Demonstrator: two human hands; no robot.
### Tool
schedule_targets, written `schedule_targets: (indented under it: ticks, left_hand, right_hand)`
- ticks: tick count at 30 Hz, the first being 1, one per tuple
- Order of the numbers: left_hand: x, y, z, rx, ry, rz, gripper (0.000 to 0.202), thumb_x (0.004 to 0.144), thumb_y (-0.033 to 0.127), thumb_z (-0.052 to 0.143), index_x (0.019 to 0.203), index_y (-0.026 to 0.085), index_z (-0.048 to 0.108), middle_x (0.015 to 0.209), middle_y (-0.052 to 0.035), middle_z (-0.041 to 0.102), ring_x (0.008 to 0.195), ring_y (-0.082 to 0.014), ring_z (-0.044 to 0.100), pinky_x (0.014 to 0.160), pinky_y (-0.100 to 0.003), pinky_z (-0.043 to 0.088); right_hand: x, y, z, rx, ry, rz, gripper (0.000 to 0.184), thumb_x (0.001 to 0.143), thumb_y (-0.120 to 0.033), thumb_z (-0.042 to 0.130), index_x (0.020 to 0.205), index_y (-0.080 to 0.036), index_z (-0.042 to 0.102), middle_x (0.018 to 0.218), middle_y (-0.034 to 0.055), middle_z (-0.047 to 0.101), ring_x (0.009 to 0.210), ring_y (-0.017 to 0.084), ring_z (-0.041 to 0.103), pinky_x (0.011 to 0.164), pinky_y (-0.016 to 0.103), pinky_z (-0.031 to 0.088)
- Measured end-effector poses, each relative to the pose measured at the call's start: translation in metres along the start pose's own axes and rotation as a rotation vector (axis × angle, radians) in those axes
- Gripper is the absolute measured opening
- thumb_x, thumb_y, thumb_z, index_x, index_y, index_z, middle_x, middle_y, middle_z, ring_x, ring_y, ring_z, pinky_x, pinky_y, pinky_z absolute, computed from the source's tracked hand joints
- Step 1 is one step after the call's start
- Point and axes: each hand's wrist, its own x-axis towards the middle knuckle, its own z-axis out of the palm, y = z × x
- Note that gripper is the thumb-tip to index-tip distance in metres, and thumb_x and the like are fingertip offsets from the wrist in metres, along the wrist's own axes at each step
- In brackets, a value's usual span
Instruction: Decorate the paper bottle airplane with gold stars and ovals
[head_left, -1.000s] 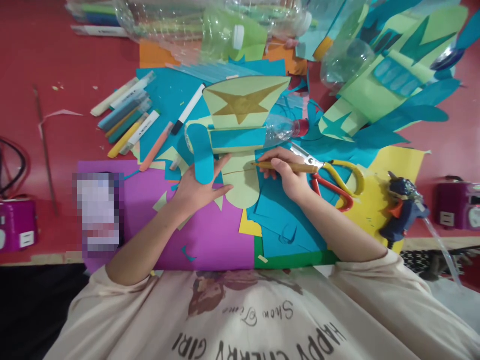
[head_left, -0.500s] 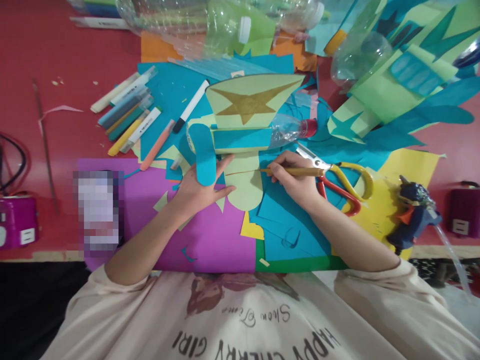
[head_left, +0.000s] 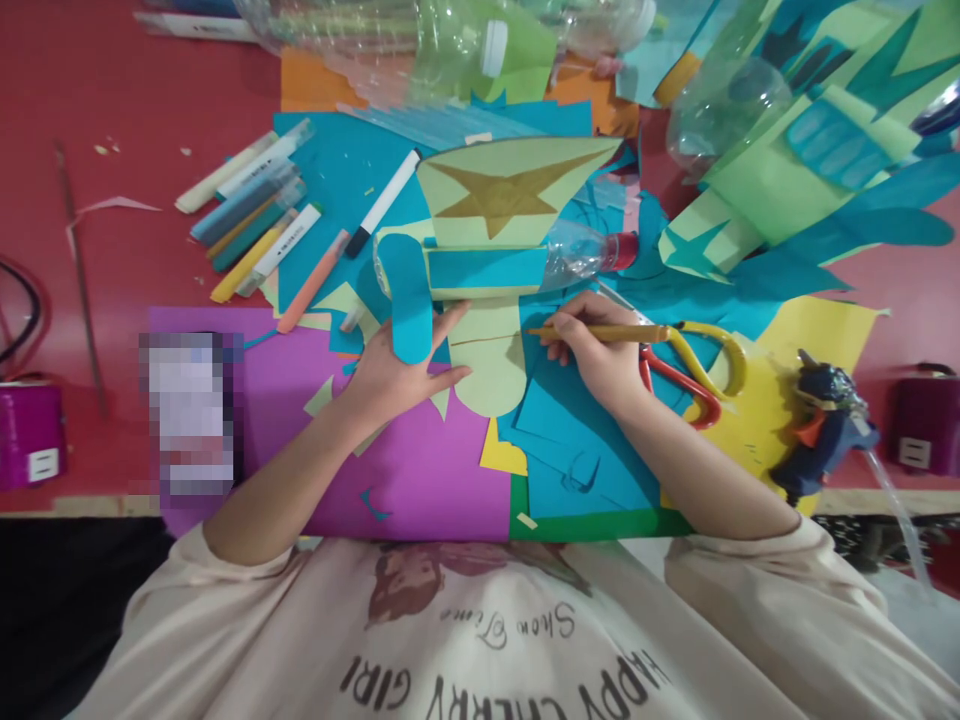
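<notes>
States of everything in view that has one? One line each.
left hand: spread, thumb on green flap
right hand: closed around brown marker
brown marker: uncapped, tip at flap's edge
green flap: line drawn across
bottle: lying sideways, red cap on
black-and-white marker: capped
scissors: handles apart, blades partly hidden
glue gun: lying down, clear stick protruding

A dark blue glue gun [head_left: 821, 440] lies on yellow paper [head_left: 814, 330], and markers [head_left: 249, 208] lie clustered at left.
</notes>
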Motion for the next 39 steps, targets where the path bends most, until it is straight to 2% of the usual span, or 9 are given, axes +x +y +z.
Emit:
schedule_targets:
  ticks: [4,7,12,16,23,26,30,34,39]
  left_hand:
    - [0.0,-0.001,0.0,-0.025,0.003,-0.006,0.067,0.091,0.047,0.062,0.149,0.025,0.038,0.136,-0.0124,0.059,0.124,-0.0331,0.056,0.1,-0.043,0.049]
    - [0.001,-0.001,0.0,-0.029,-0.009,-0.007,0.068,0.09,0.048,0.062,0.15,0.027,0.037,0.135,-0.012,0.058,0.122,-0.0335,0.057,0.098,-0.044,0.05]
    - [0.002,0.0,0.0,-0.041,-0.005,-0.021,0.067,0.091,0.045,0.062,0.15,0.028,0.036,0.132,-0.0113,0.06,0.123,-0.0335,0.056,0.101,-0.046,0.048]
    - [0.003,0.001,-0.001,-0.072,-0.043,-0.041,0.068,0.091,0.046,0.062,0.151,0.029,0.034,0.136,-0.011,0.057,0.126,-0.0344,0.053,0.103,-0.048,0.046]
    - [0.002,0.003,-0.003,-0.102,-0.049,-0.048,0.066,0.092,0.044,0.061,0.151,0.028,0.035,0.135,-0.0107,0.056,0.128,-0.034,0.051,0.106,-0.048,0.043]
    - [0.002,0.001,-0.003,-0.08,-0.039,-0.037,0.067,0.092,0.045,0.061,0.15,0.027,0.035,0.133,-0.0116,0.057,0.125,-0.0347,0.053,0.104,-0.047,0.044]
    - [0.002,0.0,-0.002,-0.096,-0.024,-0.015,0.067,0.091,0.044,0.062,0.15,0.025,0.035,0.128,-0.0106,0.06,0.121,-0.0314,0.055,0.102,-0.042,0.046]
    - [0.003,0.002,-0.003,-0.084,-0.045,-0.039,0.068,0.091,0.044,0.062,0.15,0.025,0.036,0.125,-0.0107,0.06,0.117,-0.032,0.057,0.098,-0.042,0.048]
    - [0.003,0.004,-0.005,-0.086,-0.048,-0.043,0.068,0.091,0.044,0.061,0.151,0.028,0.034,0.131,-0.0089,0.057,0.121,-0.0309,0.055,0.103,-0.043,0.045]
  right_hand:
    - [0.0,0.0,0.0,0.026,-0.009,-0.004,0.04,0.078,-0.056,0.066,0.064,-0.02,0.056,0.054,-0.0022,0.063,0.042,0.008,0.055,0.038,0.02,0.042]
    - [0.0,0.0,0.0,0.022,-0.018,-0.008,0.042,0.078,-0.06,0.066,0.066,-0.02,0.058,0.054,-0.0023,0.062,0.043,0.008,0.055,0.038,0.021,0.042]
    - [-0.002,0.001,-0.002,-0.011,-0.034,-0.013,0.036,0.078,-0.053,0.069,0.067,-0.021,0.058,0.055,-0.0019,0.062,0.043,0.01,0.054,0.038,0.023,0.042]
    - [-0.006,0.002,-0.004,-0.036,-0.076,-0.008,0.031,0.078,-0.049,0.07,0.073,-0.02,0.059,0.064,-0.0003,0.065,0.052,0.011,0.058,0.046,0.025,0.046]
    - [-0.01,-0.001,-0.002,-0.178,-0.021,-0.092,0.014,0.075,-0.028,0.066,0.069,-0.021,0.057,0.061,-0.0011,0.061,0.051,0.011,0.054,0.047,0.025,0.045]
    - [-0.009,0.0,-0.001,-0.21,-0.026,-0.101,0.013,0.075,-0.027,0.063,0.066,-0.021,0.056,0.059,-0.0013,0.06,0.05,0.01,0.052,0.046,0.024,0.042]
    - [-0.008,0.002,0.0,-0.223,-0.026,-0.155,0.015,0.076,-0.027,0.062,0.065,-0.021,0.054,0.058,-0.0018,0.059,0.049,0.01,0.051,0.046,0.024,0.041]
    - [-0.008,0.003,0.001,-0.259,-0.041,-0.159,0.014,0.076,-0.028,0.062,0.066,-0.021,0.055,0.056,-0.0022,0.058,0.048,0.01,0.049,0.046,0.024,0.041]
    - [-0.007,0.004,0.002,-0.257,-0.049,-0.195,0.014,0.076,-0.028,0.062,0.065,-0.021,0.055,0.055,-0.002,0.057,0.046,0.009,0.048,0.045,0.024,0.039]
